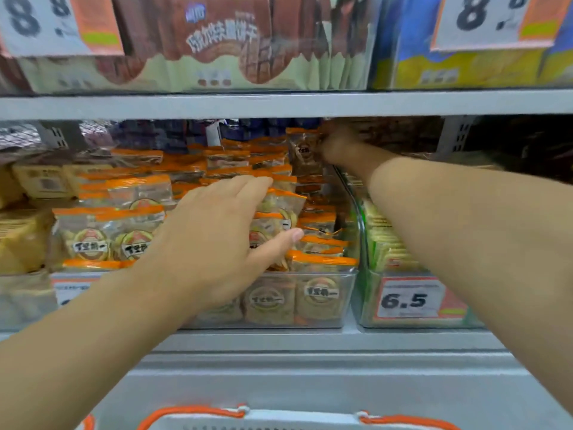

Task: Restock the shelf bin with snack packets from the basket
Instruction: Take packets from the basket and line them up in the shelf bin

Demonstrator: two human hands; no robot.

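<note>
A clear plastic shelf bin [328, 318] in the middle of the lower shelf is packed with several orange-topped snack packets [319, 226]. My left hand [217, 234] lies spread over the front packets, fingers straight and thumb out, pressing them. My right hand [336, 147] reaches deep to the back of the bin and pinches one snack packet [304, 150] that stands upright there; the fingers are blurred. The rim of the basket [279, 418], white with orange handles, shows at the bottom edge; its contents are hidden.
A bin of green-packed biscuits [384, 243] with a 6.5 price tag [409, 301] sits right of the snack bin. Yellow packets [21, 237] lie to the left. The upper shelf board [279, 103] hangs low above the bin, carrying brown wafer packs [223, 41].
</note>
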